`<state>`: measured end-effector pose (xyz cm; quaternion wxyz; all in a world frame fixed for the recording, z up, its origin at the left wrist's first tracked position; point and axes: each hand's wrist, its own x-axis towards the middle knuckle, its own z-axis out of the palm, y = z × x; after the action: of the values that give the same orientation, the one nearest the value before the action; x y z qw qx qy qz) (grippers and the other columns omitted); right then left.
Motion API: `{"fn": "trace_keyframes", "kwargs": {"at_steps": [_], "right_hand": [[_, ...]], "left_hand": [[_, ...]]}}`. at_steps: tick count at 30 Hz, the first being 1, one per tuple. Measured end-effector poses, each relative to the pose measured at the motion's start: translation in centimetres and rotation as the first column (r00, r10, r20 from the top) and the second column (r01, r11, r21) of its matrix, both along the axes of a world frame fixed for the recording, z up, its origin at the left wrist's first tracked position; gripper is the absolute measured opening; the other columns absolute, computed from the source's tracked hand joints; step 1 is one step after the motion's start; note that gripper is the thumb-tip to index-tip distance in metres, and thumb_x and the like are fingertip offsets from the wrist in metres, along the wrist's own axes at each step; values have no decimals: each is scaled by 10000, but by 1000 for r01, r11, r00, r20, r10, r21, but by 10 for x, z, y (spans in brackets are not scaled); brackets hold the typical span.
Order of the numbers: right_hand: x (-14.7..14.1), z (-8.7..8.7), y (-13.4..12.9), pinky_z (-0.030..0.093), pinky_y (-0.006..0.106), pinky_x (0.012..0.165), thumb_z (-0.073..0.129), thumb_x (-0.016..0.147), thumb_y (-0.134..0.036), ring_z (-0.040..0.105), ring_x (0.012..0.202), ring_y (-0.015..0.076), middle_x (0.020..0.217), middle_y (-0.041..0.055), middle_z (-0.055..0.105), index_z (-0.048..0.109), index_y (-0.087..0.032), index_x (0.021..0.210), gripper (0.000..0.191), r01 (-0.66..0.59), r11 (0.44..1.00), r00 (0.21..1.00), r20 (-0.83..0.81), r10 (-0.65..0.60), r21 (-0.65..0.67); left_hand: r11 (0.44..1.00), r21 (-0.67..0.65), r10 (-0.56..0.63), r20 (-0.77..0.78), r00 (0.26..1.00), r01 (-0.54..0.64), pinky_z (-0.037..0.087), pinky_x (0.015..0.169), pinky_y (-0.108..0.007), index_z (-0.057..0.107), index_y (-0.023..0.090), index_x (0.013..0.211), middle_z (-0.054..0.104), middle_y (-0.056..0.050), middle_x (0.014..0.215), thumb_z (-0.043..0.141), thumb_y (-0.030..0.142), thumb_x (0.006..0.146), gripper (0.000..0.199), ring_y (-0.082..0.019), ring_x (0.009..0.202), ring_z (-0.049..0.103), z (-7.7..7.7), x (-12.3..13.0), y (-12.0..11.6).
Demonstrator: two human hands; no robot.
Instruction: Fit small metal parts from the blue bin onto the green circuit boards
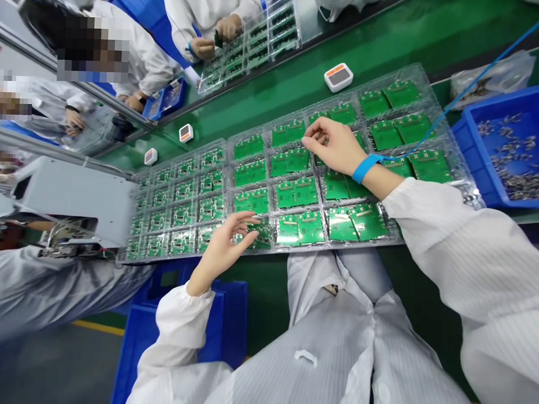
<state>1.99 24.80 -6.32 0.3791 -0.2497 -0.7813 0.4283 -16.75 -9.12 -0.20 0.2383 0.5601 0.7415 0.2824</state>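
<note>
A clear compartmented tray (pixel 273 197) full of green circuit boards (pixel 296 192) lies across the green bench, beside a similar filled tray (pixel 171 228) on the left. Over the near edge, my left hand (pixel 226 242) has its fingers apart above a board (pixel 260 236), holding nothing visible. My right hand (pixel 335 146), with a blue strap at its wrist, is above the tray's far middle compartments. Its thumb and fingertips are pinched together, and anything between them is too small to make out.
A blue bin (pixel 470 147) of small metal parts stands at the right beside a plastic bag (pixel 492 77). White timers (pixel 338 78) sit behind the trays. A grey machine (pixel 82 192) is at the left. Across the bench, a person's hands (pixel 228 29) work over another tray.
</note>
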Motion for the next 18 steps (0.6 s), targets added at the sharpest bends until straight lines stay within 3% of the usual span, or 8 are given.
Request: {"fn": "trace_keyframes", "kwargs": {"at_steps": [3, 6, 8, 12, 15, 18], "right_hand": [[1, 1, 0, 575, 412, 830, 785, 993, -397, 665, 887, 248, 915, 82, 743, 742, -197, 1021, 207, -14, 1000, 1000, 8, 14, -2], [1, 2, 0, 579, 429, 848, 784, 1000, -404, 661, 851, 242, 910, 80, 739, 735, -194, 1016, 215, -27, 1000, 1000, 16, 27, -5], [1, 1, 0, 584, 450, 867, 789, 1006, -431, 662, 834, 244, 907, 81, 734, 730, -198, 1006, 241, -30, 1000, 999, 21, 30, -7], [-1, -1, 1, 586, 476, 899, 794, 1010, -506, 668, 847, 262, 886, 87, 730, 737, -204, 978, 309, -49, 999, 998, 26, 49, 5], [-1, -3, 2, 586, 464, 886, 793, 1002, -547, 667, 861, 271, 854, 84, 725, 740, -209, 960, 344, -58, 998, 998, 10, 58, 16], [-1, -3, 1, 579, 456, 874, 785, 997, -527, 674, 875, 279, 850, 81, 727, 742, -207, 954, 326, -57, 998, 998, 11, 57, 22]], "left_hand": [[992, -56, -123, -141, 982, 117, 700, 1029, -452, 641, 253, 1493, 805, -134, 1421, 652, 372, 1119, 393, -227, 1033, 829, 1, -2, -5], [976, -33, -215, -290, 933, 214, 660, 1154, -522, 605, 270, 1566, 738, -151, 1557, 618, 314, 1138, 430, -297, 1317, 788, 2, -5, -13], [971, 35, -207, -360, 910, 235, 631, 1217, -551, 588, 284, 1592, 715, -152, 1588, 627, 286, 1137, 456, -321, 1475, 710, 1, -6, -17], [953, 120, -193, -462, 865, 277, 643, 1200, -546, 684, 274, 1469, 778, -133, 1471, 659, 227, 1121, 352, -305, 1398, 758, -2, -12, -24], [931, 65, -283, -494, 822, 359, 661, 1161, -534, 747, 262, 1386, 830, -115, 1392, 672, 230, 1120, 277, -305, 1347, 788, -7, -18, -27], [908, -21, -366, -526, 768, 418, 645, 1186, -568, 758, 273, 1431, 830, -101, 1439, 662, 277, 1132, 314, -336, 1426, 754, -10, -22, -30]]}}
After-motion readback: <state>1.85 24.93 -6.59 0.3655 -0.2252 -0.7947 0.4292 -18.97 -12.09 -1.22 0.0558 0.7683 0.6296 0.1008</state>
